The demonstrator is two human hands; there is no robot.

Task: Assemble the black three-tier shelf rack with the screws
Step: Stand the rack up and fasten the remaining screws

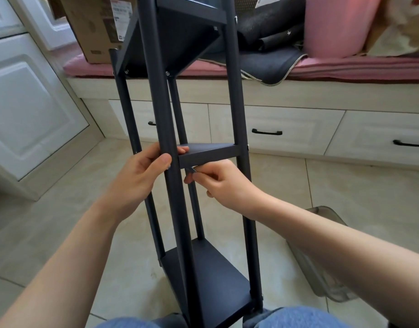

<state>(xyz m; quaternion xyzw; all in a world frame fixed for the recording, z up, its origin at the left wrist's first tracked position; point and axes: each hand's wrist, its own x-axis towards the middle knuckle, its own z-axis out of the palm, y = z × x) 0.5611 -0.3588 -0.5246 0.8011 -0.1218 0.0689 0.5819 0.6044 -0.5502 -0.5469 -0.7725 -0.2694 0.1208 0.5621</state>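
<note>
Black three-tier shelf rack (210,275) fills the centre of the frame, its long axis running from our lap at the bottom edge up and away toward the top, poles leaning slightly left. We see one shelf near our knees, a middle shelf (209,152) at mid-frame seen almost edge-on, and a third at the upper centre showing its underside. Our left hand (142,174) reaches in from the lower left, forearm rising diagonally, fingers wrapped behind the near left pole (173,197) and thumb pressed across its front, level with the middle shelf. Our right hand (218,183) comes in from the lower right, wrist bent, fingers curled and pinching a small metal tool (192,169) just beneath the middle shelf's left end; what kind of tool we cannot tell. Blue jeans (293,318) show at the bottom edge. Behind the rack, a pale drawer bench (298,129) with black handles crosses the frame, a pink cushion (345,67) on top, a cardboard box (97,27) at upper left, and a translucent bin (322,263) on the tiled floor (369,197) at lower right.
</note>
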